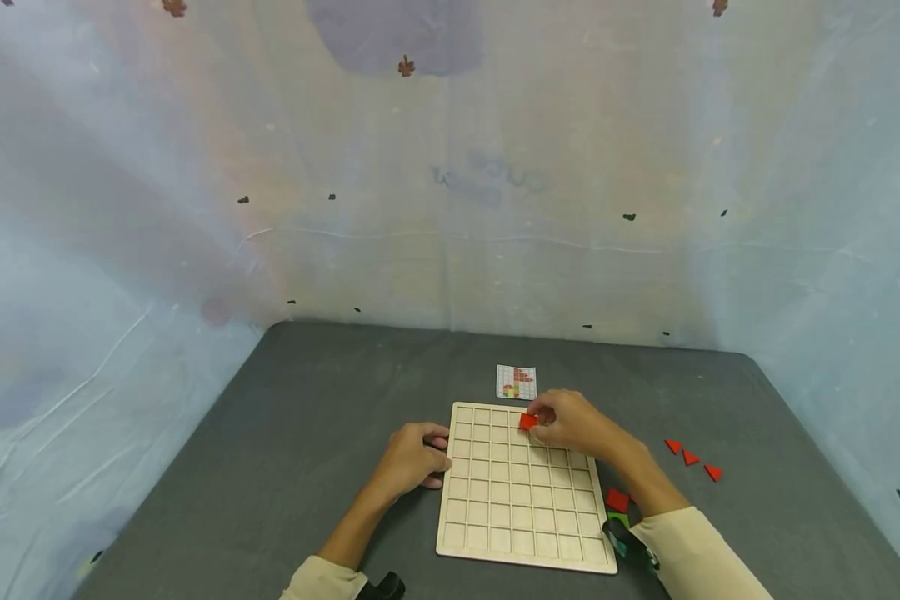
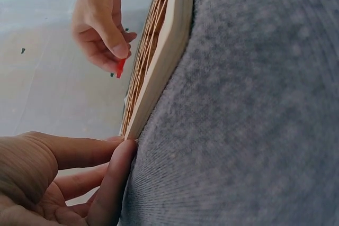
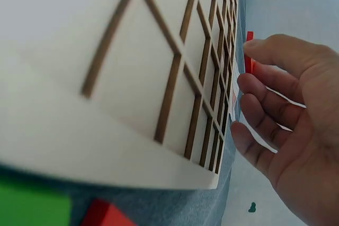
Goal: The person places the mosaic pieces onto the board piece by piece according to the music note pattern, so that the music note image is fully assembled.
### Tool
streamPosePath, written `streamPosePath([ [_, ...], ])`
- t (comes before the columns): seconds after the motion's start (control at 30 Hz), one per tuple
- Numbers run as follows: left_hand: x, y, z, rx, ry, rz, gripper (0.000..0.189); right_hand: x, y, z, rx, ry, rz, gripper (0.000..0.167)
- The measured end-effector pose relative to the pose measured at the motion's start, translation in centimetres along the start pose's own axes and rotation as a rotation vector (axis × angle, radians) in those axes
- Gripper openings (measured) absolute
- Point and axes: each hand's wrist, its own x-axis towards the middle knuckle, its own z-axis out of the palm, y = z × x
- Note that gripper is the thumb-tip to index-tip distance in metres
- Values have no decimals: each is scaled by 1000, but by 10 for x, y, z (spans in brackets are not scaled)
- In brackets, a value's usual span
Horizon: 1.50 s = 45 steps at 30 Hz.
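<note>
A pale wooden grid board (image 1: 521,500) of shallow square cells lies flat on the dark cloth. My right hand (image 1: 570,421) pinches a red square tile (image 1: 527,421) between thumb and fingers, over the board's far edge. In the right wrist view that tile (image 3: 248,51) is seen edge-on, its lower part behind the fingers. At the board's left side, my left hand (image 1: 411,458) grips the rim, thumb and index finger meeting at the wooden edge (image 2: 169,62) in the left wrist view.
Behind the board lies a small printed card (image 1: 516,382) with a coloured grid pattern. Three red triangles (image 1: 690,457) are spread to the right. Another red tile (image 1: 617,500) and a green tile (image 1: 619,518) sit by the board's right edge, partly under the right forearm.
</note>
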Motion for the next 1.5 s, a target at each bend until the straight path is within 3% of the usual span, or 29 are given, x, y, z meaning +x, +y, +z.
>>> streamPosePath([
  [0.7, -1, -1, 1, -3, -10, 12, 50, 11, -3, 11, 28, -14, 68, 24],
  [1.5, -2, -2, 0, -9, -6, 7, 51, 10, -8, 11, 40, 30, 22, 35],
])
